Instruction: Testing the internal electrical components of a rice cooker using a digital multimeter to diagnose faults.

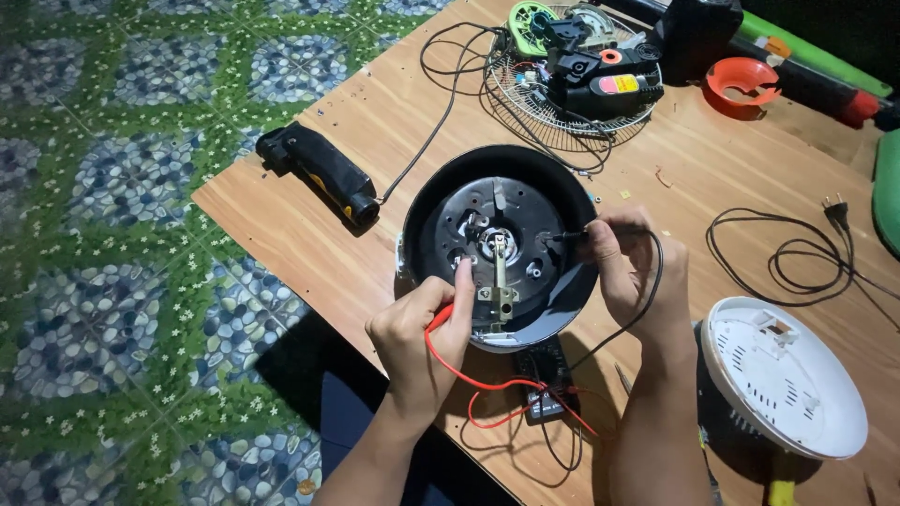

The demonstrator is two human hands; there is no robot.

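Observation:
A round black appliance body (497, 239) lies open side up on the wooden board (394, 112), showing a metal plate and a bracket inside. My left hand (422, 323) holds a red test probe, its tip pressed onto the inner plate left of the centre. My right hand (628, 267) holds a black test probe, its tip touching the plate's right side. Red and black leads run from both probes to a small black meter (547, 375) lying below the appliance, partly hidden by my arms.
A black and yellow power tool (321, 173) lies at the left. A wire fan guard with a black motor (581, 70) sits at the back. An orange ring (741, 84), a coiled black mains cord (797, 253) and a white round base cover (783, 375) lie at the right.

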